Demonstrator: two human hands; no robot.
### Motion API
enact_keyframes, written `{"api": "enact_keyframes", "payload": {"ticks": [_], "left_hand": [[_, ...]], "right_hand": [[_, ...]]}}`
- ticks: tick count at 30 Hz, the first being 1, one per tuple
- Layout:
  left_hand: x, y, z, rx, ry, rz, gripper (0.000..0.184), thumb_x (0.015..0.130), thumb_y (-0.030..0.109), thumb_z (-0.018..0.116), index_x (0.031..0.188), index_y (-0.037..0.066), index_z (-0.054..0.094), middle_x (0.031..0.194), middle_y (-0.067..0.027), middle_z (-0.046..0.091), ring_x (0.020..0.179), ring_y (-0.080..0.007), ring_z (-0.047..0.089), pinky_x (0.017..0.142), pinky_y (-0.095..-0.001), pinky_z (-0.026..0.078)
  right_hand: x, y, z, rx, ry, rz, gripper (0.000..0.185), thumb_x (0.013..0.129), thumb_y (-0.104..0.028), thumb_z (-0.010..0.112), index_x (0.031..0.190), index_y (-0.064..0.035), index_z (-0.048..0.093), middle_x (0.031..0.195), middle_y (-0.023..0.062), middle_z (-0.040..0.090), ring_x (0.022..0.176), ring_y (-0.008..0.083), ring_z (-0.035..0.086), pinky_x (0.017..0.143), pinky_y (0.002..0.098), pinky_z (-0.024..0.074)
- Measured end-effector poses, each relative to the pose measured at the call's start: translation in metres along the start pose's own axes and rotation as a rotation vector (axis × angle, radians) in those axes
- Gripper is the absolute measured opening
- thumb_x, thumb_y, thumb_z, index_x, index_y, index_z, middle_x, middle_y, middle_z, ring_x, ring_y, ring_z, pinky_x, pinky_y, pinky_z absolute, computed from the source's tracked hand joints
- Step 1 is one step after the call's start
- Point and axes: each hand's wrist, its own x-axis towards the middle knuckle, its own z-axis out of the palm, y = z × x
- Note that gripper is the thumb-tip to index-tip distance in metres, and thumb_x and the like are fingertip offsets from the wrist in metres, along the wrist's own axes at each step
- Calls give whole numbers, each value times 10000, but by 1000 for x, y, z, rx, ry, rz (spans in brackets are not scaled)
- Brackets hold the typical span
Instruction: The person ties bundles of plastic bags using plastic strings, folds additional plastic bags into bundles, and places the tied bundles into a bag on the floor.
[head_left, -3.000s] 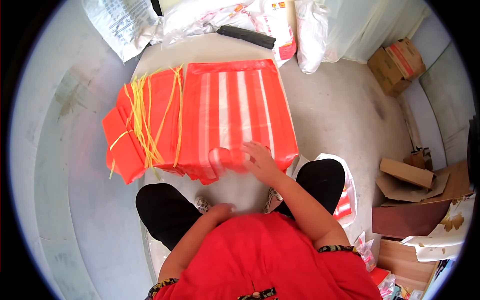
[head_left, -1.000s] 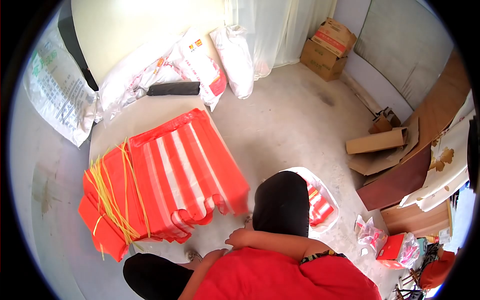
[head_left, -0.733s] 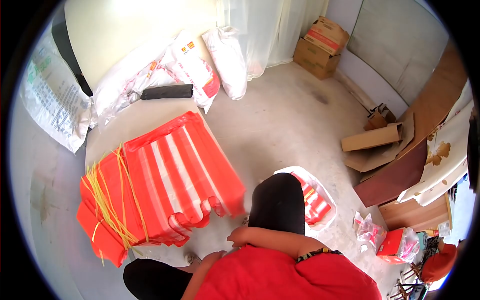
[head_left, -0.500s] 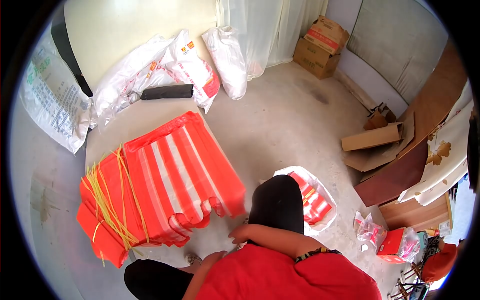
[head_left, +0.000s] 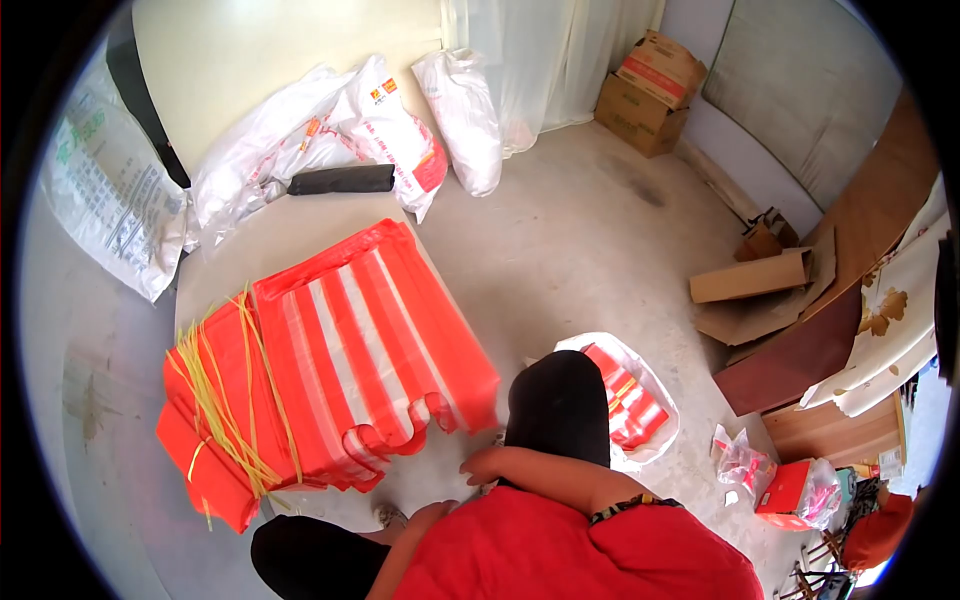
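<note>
My right arm crosses in front of my black-trousered thigh, and my right hand (head_left: 484, 466) is low between my knees. Its fingers are mostly hidden, and nothing can be made out in it. My left arm reaches inward at the bottom, with my left hand (head_left: 436, 512) largely covered by my red shirt; its fingers do not show. Ahead and to the left lies a thick stack of red and white striped plastic bags (head_left: 365, 345), handle loops towards me. Thin yellow strings (head_left: 232, 400) lie across its left part. Both hands are apart from the stack.
A white sack (head_left: 655, 445) with red and white bundles stands beside my right knee. Stuffed white sacks (head_left: 462, 125) and a black roll (head_left: 342, 180) lie beyond the stack. Cardboard boxes (head_left: 640, 115), flattened cardboard (head_left: 752, 277) and a red box (head_left: 785, 492) are to the right.
The view has shifted slightly, so the room and the stack appear a little further right. My arms and the bags have otherwise kept their places.
</note>
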Motion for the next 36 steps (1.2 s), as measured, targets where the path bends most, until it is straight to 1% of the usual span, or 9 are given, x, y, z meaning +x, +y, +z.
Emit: {"api": "enact_keyframes", "payload": {"ticks": [11,14,20,29,36], "left_hand": [[0,-1,0,2,5,11,430,1006,366,551,1332,97,628,1231,-178,710,1130,-342,664,983,-414,498],[-1,0,-1,9,5,16,431,1005,366,554,1334,97,627,1229,-179,711,1128,-343,665,981,-414,500],[-1,0,-1,19,-2,18,434,1003,364,559,1339,97,625,1225,-180,712,1124,-344,668,978,-415,502],[2,-1,-4,39,-16,25,438,1001,363,566,1345,98,622,1219,-183,714,1118,-346,671,972,-416,506],[6,-4,-3,43,-14,26,442,999,361,571,1350,98,620,1214,-184,716,1114,-347,674,968,-417,509]], "right_hand": [[-4,-4,-7,-19,-48,9,581,972,-416,616,1461,-107,569,1402,204,630,1290,390,590,1095,467,454],[-6,-3,-6,-2,-29,8,583,975,-417,612,1464,-104,564,1407,201,627,1299,388,585,1102,468,448],[-7,-9,-11,-9,-70,38,588,976,-424,614,1463,-98,566,1426,184,621,1322,374,573,1109,466,442],[-15,-13,-16,-23,-25,62,596,970,-444,622,1456,-101,583,1422,169,629,1318,365,579,1105,464,448],[-14,-15,-15,-55,-20,30,587,960,-443,633,1445,-114,598,1396,170,644,1293,370,594,1090,461,464]]}}
